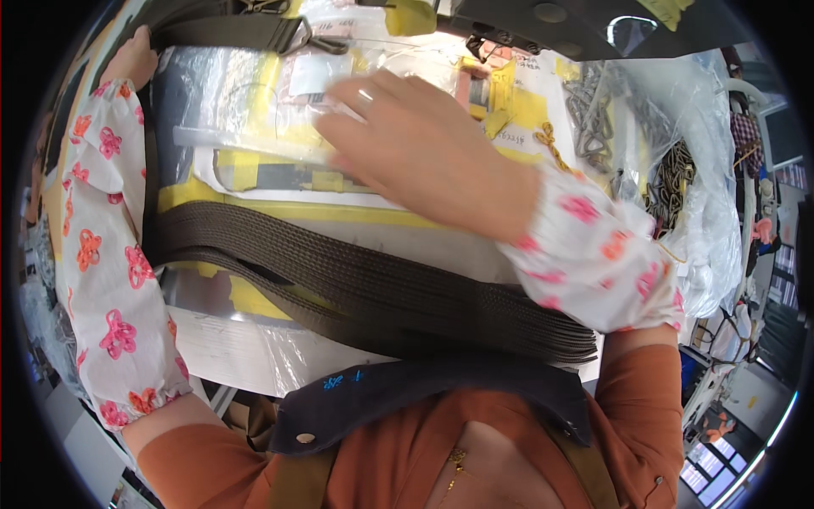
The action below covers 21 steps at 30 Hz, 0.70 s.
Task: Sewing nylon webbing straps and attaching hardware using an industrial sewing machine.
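Head view: the left hand (134,59) curls by a hooked strap (216,32) at ten o'clock; the right hand (428,151) blurs at twelve; I cannot tell either's grip. Dark webbing (365,276) spans nine to four o'clock.

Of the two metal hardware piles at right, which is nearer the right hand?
The silver-grey pile, left of the other; the darker, brownish pile lies farther from the right hand.
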Each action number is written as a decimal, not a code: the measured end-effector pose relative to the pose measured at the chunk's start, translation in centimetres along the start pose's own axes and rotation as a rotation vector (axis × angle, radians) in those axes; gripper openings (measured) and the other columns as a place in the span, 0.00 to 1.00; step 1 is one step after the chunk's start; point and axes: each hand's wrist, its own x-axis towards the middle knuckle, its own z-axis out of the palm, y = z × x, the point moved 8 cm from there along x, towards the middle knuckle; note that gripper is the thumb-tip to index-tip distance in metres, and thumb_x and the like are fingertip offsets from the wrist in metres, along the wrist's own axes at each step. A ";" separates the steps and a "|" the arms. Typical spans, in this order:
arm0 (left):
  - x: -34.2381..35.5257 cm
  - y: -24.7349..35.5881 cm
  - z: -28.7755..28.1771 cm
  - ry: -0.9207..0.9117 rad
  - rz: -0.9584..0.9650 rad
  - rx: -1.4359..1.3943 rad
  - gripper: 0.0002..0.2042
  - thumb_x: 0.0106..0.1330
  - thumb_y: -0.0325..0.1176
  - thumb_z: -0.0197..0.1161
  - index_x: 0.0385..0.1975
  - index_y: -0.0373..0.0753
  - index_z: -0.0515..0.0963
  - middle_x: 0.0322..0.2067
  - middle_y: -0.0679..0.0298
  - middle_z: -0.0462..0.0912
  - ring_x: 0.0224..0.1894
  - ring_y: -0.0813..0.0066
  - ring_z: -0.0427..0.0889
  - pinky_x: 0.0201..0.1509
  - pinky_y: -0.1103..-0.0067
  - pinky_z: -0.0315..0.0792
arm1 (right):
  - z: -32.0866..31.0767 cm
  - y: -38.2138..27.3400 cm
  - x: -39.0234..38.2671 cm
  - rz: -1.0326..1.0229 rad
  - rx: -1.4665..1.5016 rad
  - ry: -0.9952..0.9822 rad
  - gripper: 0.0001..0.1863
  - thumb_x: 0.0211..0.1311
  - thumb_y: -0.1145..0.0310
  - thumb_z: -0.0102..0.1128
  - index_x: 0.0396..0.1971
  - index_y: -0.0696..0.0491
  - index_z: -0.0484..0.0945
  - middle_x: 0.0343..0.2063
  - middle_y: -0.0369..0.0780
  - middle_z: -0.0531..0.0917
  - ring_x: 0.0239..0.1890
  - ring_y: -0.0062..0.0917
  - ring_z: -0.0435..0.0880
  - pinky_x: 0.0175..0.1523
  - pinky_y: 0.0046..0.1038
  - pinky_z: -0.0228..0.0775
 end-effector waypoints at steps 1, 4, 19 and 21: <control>0.4 3.2 -1.0 0.048 0.067 0.026 0.20 0.62 0.40 0.51 0.50 0.37 0.62 0.41 0.48 0.77 0.48 0.49 0.73 0.50 0.62 0.68 | -1.1 0.3 -2.0 0.116 0.169 -0.083 0.08 0.49 0.67 0.57 0.25 0.56 0.72 0.21 0.41 0.75 0.31 0.32 0.76 0.32 0.30 0.67; -4.6 12.6 -8.9 0.281 0.351 -0.273 0.18 0.63 0.35 0.52 0.51 0.37 0.65 0.43 0.53 0.76 0.48 0.57 0.74 0.49 0.70 0.69 | -3.0 0.2 -7.1 0.448 0.653 -0.462 0.14 0.53 0.61 0.60 0.27 0.56 0.69 0.22 0.43 0.75 0.26 0.38 0.75 0.30 0.33 0.65; -17.3 27.1 -17.0 -0.414 0.766 -0.898 0.14 0.58 0.28 0.58 0.13 0.29 0.67 0.12 0.51 0.65 0.15 0.54 0.66 0.21 0.71 0.61 | -5.6 3.5 -12.0 0.668 0.913 -0.476 0.16 0.58 0.59 0.55 0.29 0.59 0.69 0.21 0.45 0.74 0.25 0.38 0.73 0.31 0.34 0.64; -16.9 27.3 -16.6 -0.431 0.805 -0.807 0.12 0.57 0.28 0.59 0.15 0.30 0.69 0.14 0.51 0.68 0.17 0.54 0.68 0.22 0.71 0.63 | -6.2 3.5 -13.4 0.705 0.897 -0.551 0.13 0.60 0.62 0.53 0.30 0.58 0.69 0.18 0.42 0.72 0.21 0.30 0.69 0.28 0.30 0.61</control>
